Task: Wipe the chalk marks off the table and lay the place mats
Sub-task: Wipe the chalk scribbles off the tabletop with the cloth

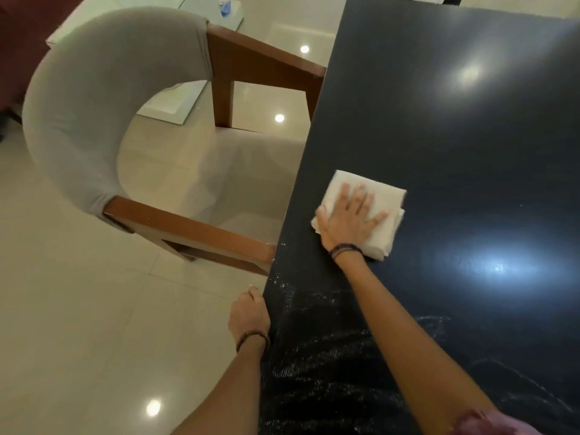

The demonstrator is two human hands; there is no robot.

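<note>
A dark glossy table [455, 136] fills the right side of the view. White chalk marks [314, 356] smear its near part, close to the left edge. A folded white cloth [381, 196] lies flat on the table. My right hand [348, 215] presses on the cloth with its fingers spread and straight. My left hand [249, 315] rests against the table's left edge, its fingers hidden by the edge. No place mats are in view.
A chair [94, 98] with a grey curved back and brown wooden arms stands pushed against the table's left edge. Shiny beige floor tiles [78, 309] lie below. A low white table [175, 105] stands behind the chair.
</note>
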